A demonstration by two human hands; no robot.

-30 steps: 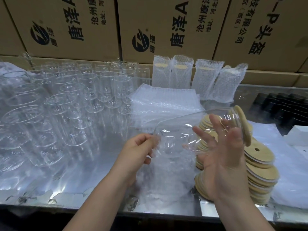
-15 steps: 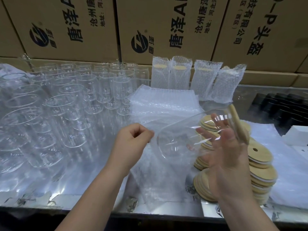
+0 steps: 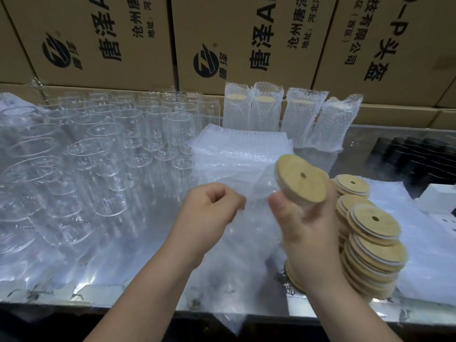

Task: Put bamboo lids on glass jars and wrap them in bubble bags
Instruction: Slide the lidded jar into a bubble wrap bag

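Round bamboo lid with centre hole (image 3: 302, 181) is held up just above the right hand (image 3: 308, 230), face tilted up and toward the left hand (image 3: 209, 213). The glass jar under it is hidden by fingers and film. The jar's long axis is judged to run from the lid down into the right palm. The right hand's fingers are curled round the lidded end. The left hand is closed in a pinch on the edge of the translucent bubble bag (image 3: 249, 233), which hangs between both hands to the desk (image 3: 123, 280). How far the jar sits inside cannot be told. The bag lies left of the lid, so the left hand is nearer for pulling it over.
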